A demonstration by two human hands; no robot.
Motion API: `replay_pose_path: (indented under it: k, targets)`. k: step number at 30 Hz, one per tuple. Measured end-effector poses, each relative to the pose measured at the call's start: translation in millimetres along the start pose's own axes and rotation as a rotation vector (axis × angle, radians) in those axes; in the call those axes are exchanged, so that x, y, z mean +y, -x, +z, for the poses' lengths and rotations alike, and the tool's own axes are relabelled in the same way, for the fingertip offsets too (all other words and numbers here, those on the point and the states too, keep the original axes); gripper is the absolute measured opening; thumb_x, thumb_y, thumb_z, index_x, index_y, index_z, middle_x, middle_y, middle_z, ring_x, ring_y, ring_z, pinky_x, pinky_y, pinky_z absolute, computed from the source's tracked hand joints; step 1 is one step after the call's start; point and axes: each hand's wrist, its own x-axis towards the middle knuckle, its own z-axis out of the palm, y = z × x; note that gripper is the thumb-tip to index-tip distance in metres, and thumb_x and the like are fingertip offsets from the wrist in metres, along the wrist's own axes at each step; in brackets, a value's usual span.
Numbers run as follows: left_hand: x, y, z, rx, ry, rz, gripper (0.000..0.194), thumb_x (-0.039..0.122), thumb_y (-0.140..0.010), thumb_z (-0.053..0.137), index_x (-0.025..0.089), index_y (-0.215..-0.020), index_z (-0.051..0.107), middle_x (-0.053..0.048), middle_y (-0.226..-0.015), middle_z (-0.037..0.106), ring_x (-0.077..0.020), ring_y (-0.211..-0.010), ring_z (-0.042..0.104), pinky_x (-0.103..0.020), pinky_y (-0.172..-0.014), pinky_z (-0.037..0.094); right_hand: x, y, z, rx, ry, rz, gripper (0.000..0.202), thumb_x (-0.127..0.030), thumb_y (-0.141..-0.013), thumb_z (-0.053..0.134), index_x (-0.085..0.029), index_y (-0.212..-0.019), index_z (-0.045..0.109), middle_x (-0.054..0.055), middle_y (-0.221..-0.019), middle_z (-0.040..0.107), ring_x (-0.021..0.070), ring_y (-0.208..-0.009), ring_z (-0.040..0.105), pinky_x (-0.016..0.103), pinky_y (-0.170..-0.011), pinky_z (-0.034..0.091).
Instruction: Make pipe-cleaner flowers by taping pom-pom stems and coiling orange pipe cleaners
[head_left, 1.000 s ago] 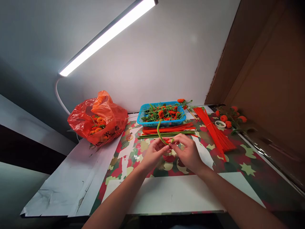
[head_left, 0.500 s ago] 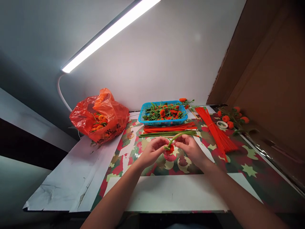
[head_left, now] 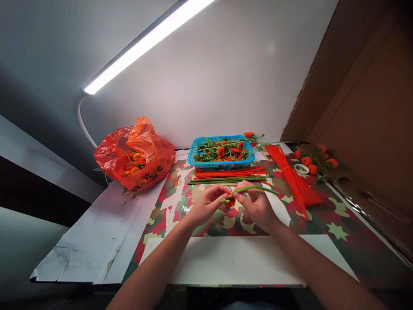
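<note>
My left hand [head_left: 208,206] is closed on a small orange-red pipe-cleaner flower [head_left: 230,200], pinching it between thumb and fingers above the table. A green pipe cleaner [head_left: 258,188] is bent against the flower's underside, and its free end sticks out to the right. My right hand [head_left: 256,204] pinches this green stem close to the flower. Just beyond my hands lie a bundle of red pipe cleaners [head_left: 230,172] and several green pipe cleaners [head_left: 209,181]. The fingers partly cover the flower.
Behind stands a blue basket [head_left: 222,165] of orange flowers with green stems. A red plastic bag [head_left: 161,159] with flowers sits left. To the right are a tied red pipe-cleaner bundle [head_left: 292,181], a white tape roll [head_left: 301,168] and more flowers [head_left: 312,168]. A lamp [head_left: 148,45] hangs overhead.
The green pipe cleaner's free end has swung out to the right and now lies straighter. My right hand has shifted slightly left, closer to the flower. My left hand stays in place.
</note>
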Motion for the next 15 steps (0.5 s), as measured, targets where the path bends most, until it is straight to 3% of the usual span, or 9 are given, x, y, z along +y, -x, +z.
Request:
replay_pose_path:
  k: [6, 15]
  targets:
    - [0, 0, 4.2, 0.058, 0.052, -0.012, 0.027, 0.042, -0.083, 0.061, 0.015, -0.089, 0.057, -0.001, -0.074, 0.063, -0.0131, -0.058, 0.066, -0.025, -0.055, 0.055, 0, -1, -6, -0.188, -0.02, 0.111, 0.019, -0.035, -0.087, 0.055, -0.02, -0.078, 0.063, 0.001, -0.077, 0.057, 0.0158, -0.074, 0.054, 0.03, -0.071, 0.044]
    - [-3, 0, 8.0, 0.06, 0.067, -0.059, 0.031, 0.045, -0.08, 0.063, 0.015, -0.08, 0.055, 0.001, -0.067, 0.062, -0.0113, -0.053, 0.063, -0.019, -0.047, 0.049, -14, -4, -12, -0.324, 0.226, 0.014, 0.019, -0.029, -0.088, 0.056, -0.021, -0.077, 0.068, 0.002, -0.077, 0.062, 0.016, -0.075, 0.055, 0.03, -0.071, 0.041]
